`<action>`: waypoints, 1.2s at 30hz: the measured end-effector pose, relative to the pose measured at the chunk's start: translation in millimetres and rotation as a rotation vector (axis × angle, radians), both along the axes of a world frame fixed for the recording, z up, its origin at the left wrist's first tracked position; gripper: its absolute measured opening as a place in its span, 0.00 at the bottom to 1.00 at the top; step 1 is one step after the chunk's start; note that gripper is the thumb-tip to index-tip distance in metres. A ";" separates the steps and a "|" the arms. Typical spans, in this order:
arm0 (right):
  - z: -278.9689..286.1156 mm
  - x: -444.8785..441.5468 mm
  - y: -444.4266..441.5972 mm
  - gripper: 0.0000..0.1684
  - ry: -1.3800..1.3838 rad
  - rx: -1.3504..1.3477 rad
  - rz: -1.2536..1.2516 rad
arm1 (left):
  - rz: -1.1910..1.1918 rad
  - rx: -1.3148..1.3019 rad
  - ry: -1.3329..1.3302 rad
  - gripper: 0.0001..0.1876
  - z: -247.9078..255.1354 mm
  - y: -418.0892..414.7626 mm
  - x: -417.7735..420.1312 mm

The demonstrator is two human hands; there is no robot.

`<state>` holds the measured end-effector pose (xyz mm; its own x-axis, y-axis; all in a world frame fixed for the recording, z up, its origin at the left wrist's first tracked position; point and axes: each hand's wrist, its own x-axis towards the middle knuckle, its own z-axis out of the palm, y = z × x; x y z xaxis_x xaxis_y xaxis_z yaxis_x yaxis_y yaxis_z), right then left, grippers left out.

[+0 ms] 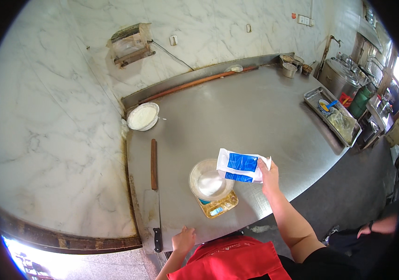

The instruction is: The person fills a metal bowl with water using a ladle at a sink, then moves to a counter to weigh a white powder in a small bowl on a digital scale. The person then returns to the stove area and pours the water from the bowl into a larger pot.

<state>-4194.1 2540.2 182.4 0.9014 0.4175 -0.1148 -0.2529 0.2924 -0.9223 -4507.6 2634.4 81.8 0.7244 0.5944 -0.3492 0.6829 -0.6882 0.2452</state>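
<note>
My right hand (270, 176) grips one end of a white plastic packet (242, 166) with blue printed panels, held tilted over the right side of a bowl. Within that round, pale bowl (197, 189) lies a mound of white powder (210, 184). Beneath the bowl is a stained yellowish kitchen scale (224, 205) with a lit display. My left hand (184, 240) is at the table's front edge, left of the scale, with nothing seen in it. Whether powder is falling from the packet cannot be made out.
On the steel table (234, 115), a cleaver (153, 210) and a wooden rolling pin (154, 164) lie at left. A bowl of white flour or dough (142, 117) stands behind them. A metal tray (313, 99) sits at right. Another person's hand (364, 230) shows at lower right.
</note>
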 end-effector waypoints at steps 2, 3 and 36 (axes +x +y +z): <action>-5.9 2.5 -1.3 0.13 0.051 0.050 0.016 | -0.006 -0.013 0.023 0.13 2.7 0.6 2.1; -5.1 2.4 -1.0 0.13 0.067 0.061 0.016 | -0.008 -0.018 0.042 0.14 7.3 -0.3 3.2; -28.7 29.6 3.4 0.16 0.317 0.201 0.284 | 0.060 0.039 0.249 0.39 13.1 -22.8 28.1</action>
<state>-4164.6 2543.7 153.8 0.6815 0.6850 -0.2575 -0.6090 0.3356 -0.7187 -4479.5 2611.6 94.9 0.5818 0.6504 -0.4884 0.7589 -0.6500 0.0385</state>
